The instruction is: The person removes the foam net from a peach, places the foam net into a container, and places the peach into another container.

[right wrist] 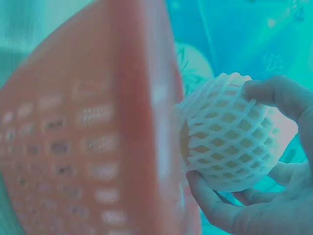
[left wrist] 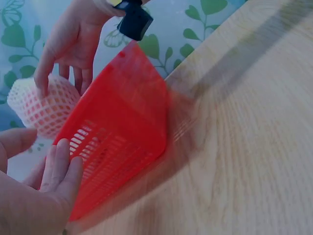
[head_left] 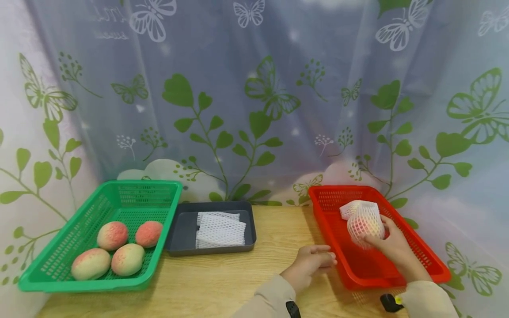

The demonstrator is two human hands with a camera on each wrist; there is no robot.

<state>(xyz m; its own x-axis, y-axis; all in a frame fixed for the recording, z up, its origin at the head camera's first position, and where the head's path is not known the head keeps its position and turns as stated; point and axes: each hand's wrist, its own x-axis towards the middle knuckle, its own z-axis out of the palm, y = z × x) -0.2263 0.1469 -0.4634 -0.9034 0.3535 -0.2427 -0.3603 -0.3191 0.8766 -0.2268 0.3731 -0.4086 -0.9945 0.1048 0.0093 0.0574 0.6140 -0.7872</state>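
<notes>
My right hand (head_left: 399,249) grips a peach (head_left: 363,225) wrapped in a white foam net, inside the walls of the red basket (head_left: 355,282). Seen from the right wrist, thumb and fingers curl round the netted peach (right wrist: 230,137) from one side. Behind it in the basket shows another white foam net (head_left: 350,208), partly covered by the held peach. My left hand (head_left: 309,267) is beside the basket's left wall and holds nothing. Its fingers (left wrist: 61,169) lie fairly straight, close against that wall in the left wrist view.
A green basket (head_left: 91,285) with several bare peaches (head_left: 128,259) stands at the left. Beside it sits a dark grey tray (head_left: 210,252) holding white foam nets (head_left: 220,232). All stand on a wooden table (head_left: 222,282) before a butterfly-print curtain (head_left: 222,110).
</notes>
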